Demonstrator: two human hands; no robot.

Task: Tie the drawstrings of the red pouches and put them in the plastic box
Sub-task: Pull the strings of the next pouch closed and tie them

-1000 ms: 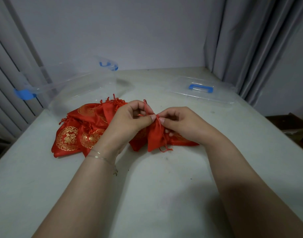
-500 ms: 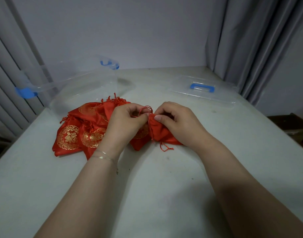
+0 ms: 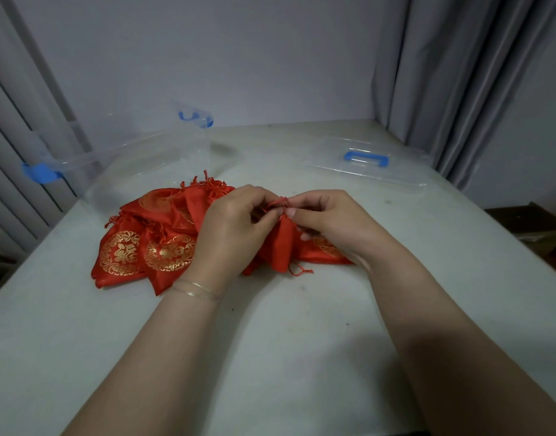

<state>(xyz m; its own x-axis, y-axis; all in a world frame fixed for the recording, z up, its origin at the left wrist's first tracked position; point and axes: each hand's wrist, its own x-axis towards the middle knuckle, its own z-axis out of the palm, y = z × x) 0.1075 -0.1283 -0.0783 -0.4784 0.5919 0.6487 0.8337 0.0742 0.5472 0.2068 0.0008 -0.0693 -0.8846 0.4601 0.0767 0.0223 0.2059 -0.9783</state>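
Red pouches [image 3: 144, 250] lie in a loose heap on the counter [image 3: 270, 341], left of centre, gold medallions up and drawstring ends frayed out at the top. Farther left and behind them stands the clear plastic box [image 3: 119, 165] with blue clips, open, and as far as its see-through walls show, no pouch is in it yet. At the middle, the left hand [image 3: 232, 234] is curled with its fingertips pinched on the red cord [image 3: 278, 204] of one pouch [image 3: 284, 243], which stands gathered at the neck between both hands. The right hand [image 3: 327, 221], touching that same neck, is closed on the cord from the other side. The knot looks half made at best; I cannot tell whether it is pulled tight. Off to the right, near the curtain, the lid [image 3: 364, 162] with its blue handle lies flat. So this pouch is still being tied, and nearly everything remains to be tied and boxed.
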